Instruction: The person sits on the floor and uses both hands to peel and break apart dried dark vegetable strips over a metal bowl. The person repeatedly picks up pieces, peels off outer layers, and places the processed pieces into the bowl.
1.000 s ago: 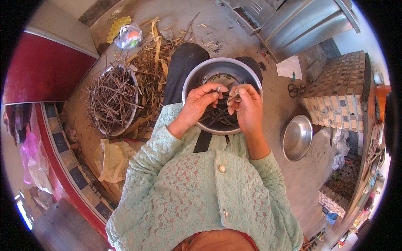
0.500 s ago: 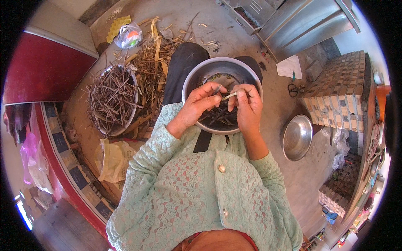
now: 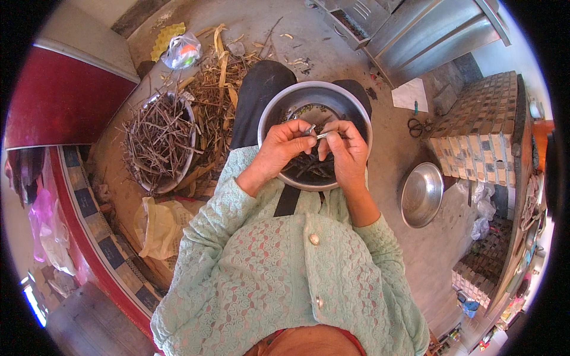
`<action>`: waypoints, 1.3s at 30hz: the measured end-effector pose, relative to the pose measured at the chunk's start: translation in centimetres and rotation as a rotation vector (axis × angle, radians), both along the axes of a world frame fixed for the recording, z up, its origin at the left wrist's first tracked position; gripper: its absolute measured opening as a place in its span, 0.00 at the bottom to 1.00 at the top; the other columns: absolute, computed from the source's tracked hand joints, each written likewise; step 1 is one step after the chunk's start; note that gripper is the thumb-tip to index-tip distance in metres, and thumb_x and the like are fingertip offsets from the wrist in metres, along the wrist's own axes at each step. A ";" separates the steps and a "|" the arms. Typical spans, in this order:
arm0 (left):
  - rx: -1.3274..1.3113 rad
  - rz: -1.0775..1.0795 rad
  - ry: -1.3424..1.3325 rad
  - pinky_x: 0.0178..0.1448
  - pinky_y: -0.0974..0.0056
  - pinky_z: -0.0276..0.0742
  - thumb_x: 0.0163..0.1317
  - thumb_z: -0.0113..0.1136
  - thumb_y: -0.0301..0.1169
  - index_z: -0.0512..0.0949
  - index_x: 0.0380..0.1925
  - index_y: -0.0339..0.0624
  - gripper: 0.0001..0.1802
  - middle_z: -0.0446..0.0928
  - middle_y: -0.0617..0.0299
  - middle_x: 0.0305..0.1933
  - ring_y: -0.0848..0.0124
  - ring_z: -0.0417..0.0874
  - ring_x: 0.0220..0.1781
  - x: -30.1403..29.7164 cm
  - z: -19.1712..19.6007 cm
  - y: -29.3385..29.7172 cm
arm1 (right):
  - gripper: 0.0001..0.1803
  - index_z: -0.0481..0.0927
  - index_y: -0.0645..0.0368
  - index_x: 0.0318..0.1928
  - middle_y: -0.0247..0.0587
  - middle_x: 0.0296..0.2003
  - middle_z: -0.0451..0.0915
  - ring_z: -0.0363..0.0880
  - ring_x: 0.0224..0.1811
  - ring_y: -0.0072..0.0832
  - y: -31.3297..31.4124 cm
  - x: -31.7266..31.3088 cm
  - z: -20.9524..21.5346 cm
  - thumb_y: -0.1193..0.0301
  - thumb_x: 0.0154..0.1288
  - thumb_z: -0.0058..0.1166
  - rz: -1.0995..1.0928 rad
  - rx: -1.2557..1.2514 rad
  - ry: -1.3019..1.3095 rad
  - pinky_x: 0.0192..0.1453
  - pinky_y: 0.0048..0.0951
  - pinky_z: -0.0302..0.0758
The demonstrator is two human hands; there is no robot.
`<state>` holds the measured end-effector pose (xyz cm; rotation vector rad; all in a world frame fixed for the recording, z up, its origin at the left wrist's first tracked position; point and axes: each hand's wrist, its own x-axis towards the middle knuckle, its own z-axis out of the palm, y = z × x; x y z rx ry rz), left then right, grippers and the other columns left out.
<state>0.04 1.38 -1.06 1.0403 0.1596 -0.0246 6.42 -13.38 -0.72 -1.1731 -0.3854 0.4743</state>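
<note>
A round metal basin rests on my lap, with thin dark pod-like pieces and small green bits inside. Above it, my left hand is closed, thumb against bent fingers, with a small greyish piece at its fingertips. My right hand pinches one end of a thin pale pod-like piece, whose other end reaches the left fingertips. The hands nearly touch, and both are over the basin. They hide part of its contents.
To my left stands a basin heaped with dry twigs, beside a pile of dry stalks. An empty metal basin sits on the floor to my right, near scissors and a brick structure. A plastic bag lies farther off.
The right fingers have shifted slightly nearer the left, and less of the pale piece shows between them. The left hand and the basin have hardly moved.
</note>
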 end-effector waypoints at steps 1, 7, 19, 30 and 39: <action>0.012 0.019 -0.010 0.23 0.79 0.54 0.59 0.58 0.26 0.75 0.36 0.41 0.05 0.73 0.70 0.28 0.86 0.67 0.23 0.0 0.0 -0.1 | 0.07 0.71 0.65 0.41 0.36 0.31 0.74 0.72 0.24 0.17 -0.1 0.0 -0.1 0.75 0.65 0.50 0.014 0.015 0.021 0.26 0.17 0.71; -0.025 0.011 0.006 0.23 0.79 0.55 0.59 0.54 0.23 0.74 0.36 0.40 0.05 0.73 0.69 0.28 0.85 0.67 0.23 0.1 -0.3 -0.1 | 0.10 0.71 0.64 0.41 0.37 0.33 0.74 0.74 0.25 0.17 0.4 -0.4 0.1 0.80 0.59 0.56 -0.006 -0.025 -0.051 0.26 0.17 0.71; 0.018 -0.057 0.006 0.32 0.75 0.64 0.59 0.48 0.22 0.75 0.42 0.36 0.11 0.75 0.65 0.34 0.79 0.70 0.28 0.1 -0.3 0.3 | 0.05 0.71 0.60 0.39 0.36 0.31 0.74 0.69 0.21 0.17 0.0 0.6 1.3 0.72 0.66 0.48 0.042 0.244 0.402 0.20 0.17 0.66; 0.239 -0.077 -0.085 0.32 0.76 0.67 0.63 0.54 0.28 0.77 0.39 0.35 0.08 0.70 0.69 0.30 0.82 0.70 0.29 0.0 -0.2 0.2 | 0.09 0.78 0.61 0.42 0.28 0.30 0.75 0.64 0.22 0.09 -0.3 0.3 0.5 0.72 0.62 0.55 0.001 -0.149 0.149 0.22 0.13 0.61; 0.360 0.024 -0.156 0.33 0.74 0.66 0.62 0.57 0.28 0.79 0.33 0.34 0.07 0.72 0.69 0.29 0.83 0.68 0.29 0.2 -0.6 -0.1 | 0.09 0.78 0.63 0.41 0.29 0.33 0.77 0.72 0.35 0.14 -0.1 0.1 0.6 0.76 0.60 0.56 -0.013 -0.252 -0.076 0.41 0.17 0.70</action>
